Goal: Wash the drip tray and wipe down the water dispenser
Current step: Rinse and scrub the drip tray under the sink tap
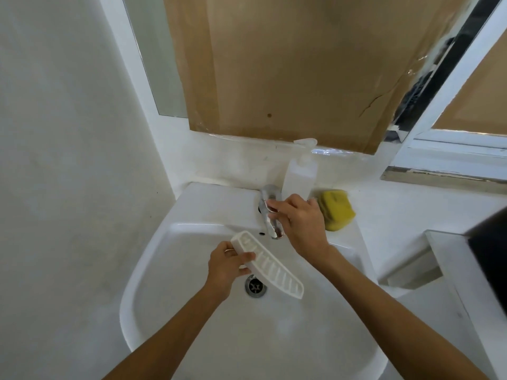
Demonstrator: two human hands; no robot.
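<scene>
White sink [153, 270], tap [270, 212] half behind right hand [299, 223].

One white drip tray [267, 263] sits in the fingers [248, 256] of the left hand [226, 266], and one chrome tap [270, 212] lies under the right hand's [300, 224] fingers. Beyond the fingers stand one soap bottle [300, 176] and one yellow sponge [336, 209]; below them, one drain [255, 286] in one sink [153, 283].

No readable text, labels, brands or numbers anywhere; the soap bottle [299, 176] by the tap was plain white, and the drip tray [270, 263] carried no markings.
</scene>
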